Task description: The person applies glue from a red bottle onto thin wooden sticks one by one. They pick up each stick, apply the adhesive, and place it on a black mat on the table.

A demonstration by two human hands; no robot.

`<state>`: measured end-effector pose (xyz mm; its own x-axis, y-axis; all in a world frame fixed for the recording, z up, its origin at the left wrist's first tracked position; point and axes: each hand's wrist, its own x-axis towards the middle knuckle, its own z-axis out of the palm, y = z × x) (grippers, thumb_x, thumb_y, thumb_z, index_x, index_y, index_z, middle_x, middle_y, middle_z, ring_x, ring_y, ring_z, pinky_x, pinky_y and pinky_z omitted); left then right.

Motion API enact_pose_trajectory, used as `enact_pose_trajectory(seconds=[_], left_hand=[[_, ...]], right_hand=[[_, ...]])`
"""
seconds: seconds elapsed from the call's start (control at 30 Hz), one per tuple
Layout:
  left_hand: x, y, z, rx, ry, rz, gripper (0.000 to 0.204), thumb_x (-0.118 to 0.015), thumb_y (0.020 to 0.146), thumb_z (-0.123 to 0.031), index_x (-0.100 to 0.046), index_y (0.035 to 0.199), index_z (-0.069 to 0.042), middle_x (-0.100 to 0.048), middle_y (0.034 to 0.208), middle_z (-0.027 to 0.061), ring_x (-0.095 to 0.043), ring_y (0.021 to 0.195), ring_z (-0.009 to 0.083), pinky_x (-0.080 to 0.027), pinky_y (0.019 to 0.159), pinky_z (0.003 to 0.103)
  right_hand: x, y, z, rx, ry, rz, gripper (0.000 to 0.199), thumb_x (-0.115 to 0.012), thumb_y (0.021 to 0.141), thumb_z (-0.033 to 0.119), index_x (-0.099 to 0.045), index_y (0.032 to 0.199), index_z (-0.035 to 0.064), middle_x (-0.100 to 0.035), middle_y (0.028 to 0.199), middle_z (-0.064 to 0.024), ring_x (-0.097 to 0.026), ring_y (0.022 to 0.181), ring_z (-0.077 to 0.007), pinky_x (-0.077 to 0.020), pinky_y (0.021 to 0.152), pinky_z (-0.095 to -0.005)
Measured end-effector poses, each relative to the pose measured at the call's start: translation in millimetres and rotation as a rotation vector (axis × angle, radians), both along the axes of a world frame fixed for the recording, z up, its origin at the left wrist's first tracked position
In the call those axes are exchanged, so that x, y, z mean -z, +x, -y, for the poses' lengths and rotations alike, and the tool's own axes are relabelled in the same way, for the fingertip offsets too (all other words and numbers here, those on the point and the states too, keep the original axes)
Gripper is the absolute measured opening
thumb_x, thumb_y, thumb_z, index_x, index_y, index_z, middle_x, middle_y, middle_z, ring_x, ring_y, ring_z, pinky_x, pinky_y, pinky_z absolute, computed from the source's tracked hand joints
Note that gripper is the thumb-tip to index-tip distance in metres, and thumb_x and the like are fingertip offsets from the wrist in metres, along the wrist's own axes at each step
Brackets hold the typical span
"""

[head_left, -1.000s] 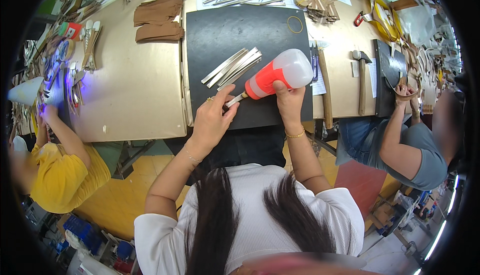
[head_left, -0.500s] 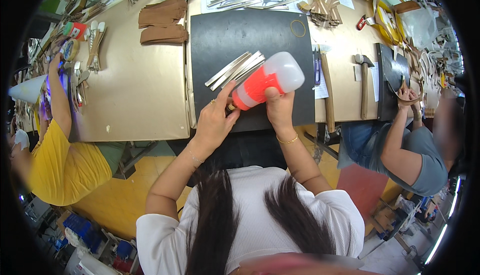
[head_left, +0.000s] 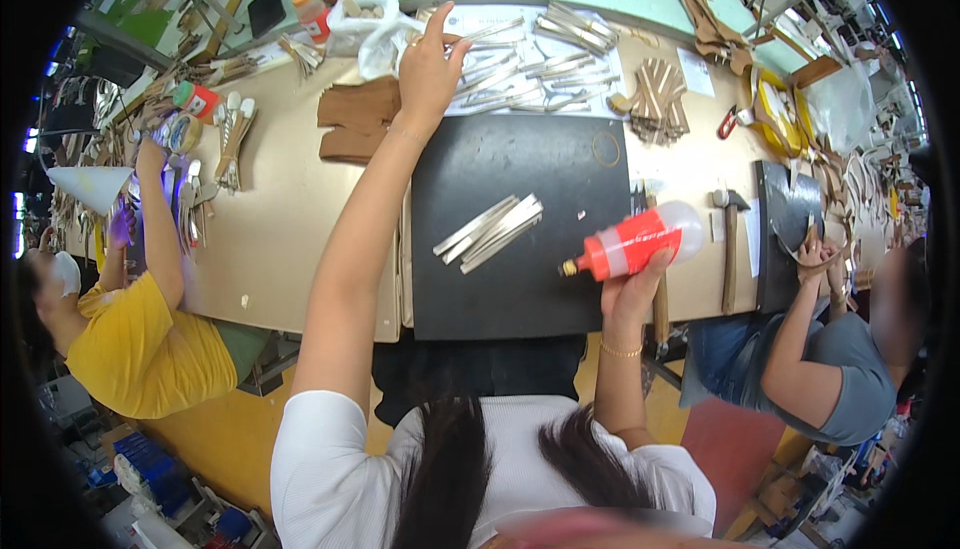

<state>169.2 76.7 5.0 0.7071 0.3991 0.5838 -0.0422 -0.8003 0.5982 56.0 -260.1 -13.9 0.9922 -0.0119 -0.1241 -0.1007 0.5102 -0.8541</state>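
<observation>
**Over the black mat, a bottle held while the other arm reaches far**

At the near right edge of the black mat [head_left: 520,179], the right hand [head_left: 632,291] wraps its fingers around an orange-red squeeze bottle [head_left: 632,244], which lies almost level with its nozzle pointing left. Just left of the nozzle, a small bundle of pale strips [head_left: 490,232] rests on the mat. The left hand [head_left: 428,67] stretches to the far side of the tan workbench [head_left: 290,209], fingertips pinching at the loose strips spread on white paper [head_left: 520,54]; whether it has hold of one cannot be told. Brown leather pieces [head_left: 352,121] lie beside that wrist. A hammer [head_left: 728,239] sits right of the mat. Co-workers sit on both sides: a yellow sleeve [head_left: 130,349] left, a grey sleeve [head_left: 850,379] right.
</observation>
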Motion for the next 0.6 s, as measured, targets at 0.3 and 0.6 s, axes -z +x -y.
enact_pose_trajectory(seconds=[0.3, 0.6], left_hand=[[19, 69, -29, -0.175, 0.26, -0.339, 0.056, -0.071, 0.08, -0.017, -0.052, 0.132, -0.012, -0.069, 0.097, 0.0125, -0.06, 0.098, 0.0342, -0.045, 0.086, 0.045], [-22, -137, 26, 0.314, -0.071, -0.655, 0.029, -0.071, 0.079, -0.022, -0.066, 0.101, -0.004, -0.06, 0.101, 0.0146, -0.057, 0.099, 0.0324, -0.046, 0.086, 0.038]], right_hand=[[-7, 9, 6, -0.017, 0.022, -0.019, 0.084, -0.062, 0.08, 0.064, -0.039, 0.132, 0.0011, -0.054, 0.121, -0.015, -0.059, 0.107, -0.0243, -0.0525, 0.091, -0.0413], [-15, 15, -4, -0.076, 0.023, -0.011, 0.087, -0.061, 0.079, 0.067, -0.039, 0.131, 0.0014, -0.055, 0.118, -0.0146, -0.06, 0.104, -0.0253, -0.0544, 0.088, -0.0437]])
